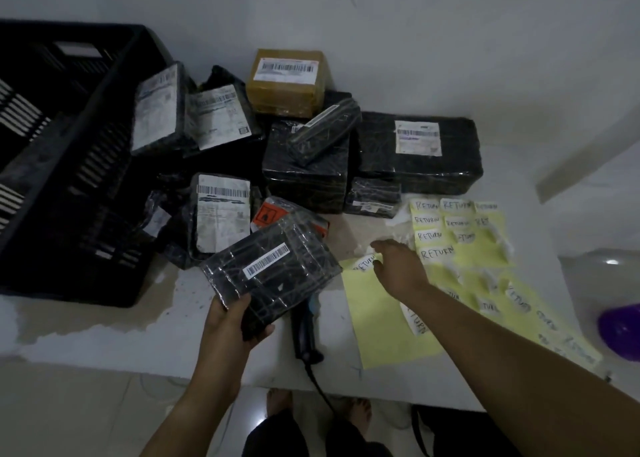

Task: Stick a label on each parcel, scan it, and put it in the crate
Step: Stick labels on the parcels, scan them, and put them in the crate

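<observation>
Gripping a black-wrapped parcel (273, 276) by its near corner, left hand (235, 325) presents it barcode-up, ready for labelling; right hand (398, 266) reaches a yellow RETURN label (363, 262) (pinch unclear); black crate (104, 166) waits left.

White desk (104, 339) carries a black crate (86, 179) left; wrapped parcels (381, 166) centre; yellow label sheets (377, 325) right; a scanner (304, 335) near front.

Dim light, white wall (415, 24), stained white table (104, 339), pale floor (86, 418)
</observation>
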Action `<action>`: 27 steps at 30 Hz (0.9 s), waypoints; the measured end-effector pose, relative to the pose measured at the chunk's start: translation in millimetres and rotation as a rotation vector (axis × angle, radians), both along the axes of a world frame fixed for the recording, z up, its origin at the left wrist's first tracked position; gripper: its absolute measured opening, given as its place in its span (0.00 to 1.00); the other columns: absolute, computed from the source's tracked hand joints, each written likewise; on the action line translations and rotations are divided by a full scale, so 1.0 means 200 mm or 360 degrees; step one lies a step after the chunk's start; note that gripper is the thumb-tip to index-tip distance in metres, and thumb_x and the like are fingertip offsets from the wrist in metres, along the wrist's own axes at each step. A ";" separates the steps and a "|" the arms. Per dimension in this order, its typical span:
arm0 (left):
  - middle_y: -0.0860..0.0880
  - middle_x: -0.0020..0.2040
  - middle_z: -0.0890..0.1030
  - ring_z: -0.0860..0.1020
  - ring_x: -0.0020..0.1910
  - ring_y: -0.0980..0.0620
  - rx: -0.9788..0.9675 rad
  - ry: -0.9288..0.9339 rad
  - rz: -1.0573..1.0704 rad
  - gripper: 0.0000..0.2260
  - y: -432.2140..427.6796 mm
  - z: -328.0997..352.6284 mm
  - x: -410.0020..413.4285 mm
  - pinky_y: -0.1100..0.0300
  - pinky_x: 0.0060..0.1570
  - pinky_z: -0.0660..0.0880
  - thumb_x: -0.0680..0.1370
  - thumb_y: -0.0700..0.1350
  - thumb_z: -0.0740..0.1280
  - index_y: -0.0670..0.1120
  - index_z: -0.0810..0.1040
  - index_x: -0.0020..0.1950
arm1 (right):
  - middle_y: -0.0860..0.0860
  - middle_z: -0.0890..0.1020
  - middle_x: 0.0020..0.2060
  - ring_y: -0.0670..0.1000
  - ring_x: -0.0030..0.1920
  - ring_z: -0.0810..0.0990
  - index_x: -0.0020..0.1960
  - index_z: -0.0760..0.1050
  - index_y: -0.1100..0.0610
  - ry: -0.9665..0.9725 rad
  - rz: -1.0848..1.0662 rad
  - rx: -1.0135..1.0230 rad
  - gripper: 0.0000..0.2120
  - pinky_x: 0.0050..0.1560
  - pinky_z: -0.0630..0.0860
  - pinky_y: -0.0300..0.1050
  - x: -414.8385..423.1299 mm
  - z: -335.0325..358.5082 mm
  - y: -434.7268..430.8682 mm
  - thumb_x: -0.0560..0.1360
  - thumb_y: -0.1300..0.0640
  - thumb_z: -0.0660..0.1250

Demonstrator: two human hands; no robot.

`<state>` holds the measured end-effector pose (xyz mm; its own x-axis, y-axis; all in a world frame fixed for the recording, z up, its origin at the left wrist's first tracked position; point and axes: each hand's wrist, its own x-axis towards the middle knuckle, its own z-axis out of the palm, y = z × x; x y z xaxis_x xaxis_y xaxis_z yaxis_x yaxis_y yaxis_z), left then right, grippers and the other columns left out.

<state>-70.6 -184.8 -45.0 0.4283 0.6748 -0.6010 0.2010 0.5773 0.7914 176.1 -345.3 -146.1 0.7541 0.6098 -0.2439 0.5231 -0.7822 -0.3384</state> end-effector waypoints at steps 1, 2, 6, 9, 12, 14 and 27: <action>0.47 0.56 0.85 0.83 0.52 0.47 0.0010 -0.0002 0.0017 0.11 -0.01 0.00 0.00 0.52 0.42 0.79 0.84 0.42 0.63 0.51 0.77 0.64 | 0.53 0.78 0.64 0.57 0.61 0.78 0.69 0.74 0.53 -0.0012 0.0022 -0.0019 0.20 0.58 0.75 0.50 0.01 -0.01 0.01 0.78 0.60 0.63; 0.47 0.56 0.85 0.83 0.53 0.46 0.0014 -0.0002 0.0037 0.11 -0.02 0.00 0.00 0.52 0.42 0.80 0.84 0.42 0.63 0.51 0.77 0.65 | 0.53 0.78 0.63 0.57 0.60 0.78 0.68 0.74 0.54 -0.0028 0.0038 -0.0044 0.19 0.57 0.75 0.49 0.01 -0.03 0.02 0.78 0.62 0.62; 0.47 0.56 0.85 0.84 0.53 0.47 0.0032 0.0020 0.0066 0.10 -0.03 0.00 -0.02 0.54 0.39 0.80 0.84 0.42 0.63 0.51 0.78 0.63 | 0.53 0.80 0.53 0.57 0.51 0.81 0.57 0.79 0.54 -0.0091 0.0064 -0.0133 0.11 0.46 0.73 0.47 0.02 -0.07 0.04 0.77 0.62 0.63; 0.47 0.55 0.85 0.83 0.53 0.47 0.0039 0.0039 0.0069 0.10 -0.03 0.00 -0.02 0.55 0.39 0.80 0.84 0.41 0.63 0.52 0.78 0.62 | 0.55 0.80 0.47 0.60 0.44 0.81 0.50 0.76 0.57 -0.0066 0.0023 -0.0084 0.05 0.41 0.72 0.47 0.02 -0.08 0.04 0.78 0.59 0.62; 0.46 0.57 0.85 0.83 0.53 0.45 0.0051 0.0040 0.0024 0.11 -0.01 0.00 -0.01 0.54 0.39 0.80 0.84 0.41 0.63 0.51 0.77 0.64 | 0.58 0.81 0.44 0.62 0.43 0.81 0.51 0.72 0.59 0.0010 -0.0052 -0.0013 0.05 0.36 0.70 0.46 0.02 -0.08 0.04 0.80 0.57 0.60; 0.45 0.57 0.85 0.83 0.54 0.44 0.0043 0.0033 0.0019 0.11 0.00 0.00 -0.01 0.54 0.39 0.80 0.84 0.41 0.63 0.50 0.77 0.65 | 0.60 0.82 0.43 0.62 0.44 0.81 0.52 0.71 0.59 0.0156 -0.0192 0.0078 0.06 0.37 0.70 0.46 0.02 -0.06 0.05 0.80 0.57 0.59; 0.47 0.59 0.84 0.84 0.55 0.46 -0.0020 -0.0025 -0.0286 0.12 -0.05 0.07 0.12 0.56 0.41 0.81 0.83 0.42 0.65 0.51 0.74 0.66 | 0.43 0.77 0.39 0.45 0.41 0.76 0.44 0.74 0.49 0.0330 -0.0257 0.1026 0.05 0.35 0.68 0.34 -0.45 0.74 -0.17 0.78 0.52 0.67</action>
<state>-47.5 -195.5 -30.1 0.5508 0.5789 -0.6013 0.2893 0.5433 0.7881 86.8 -378.9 1.4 0.8245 0.5656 -0.0196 0.2915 -0.4540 -0.8420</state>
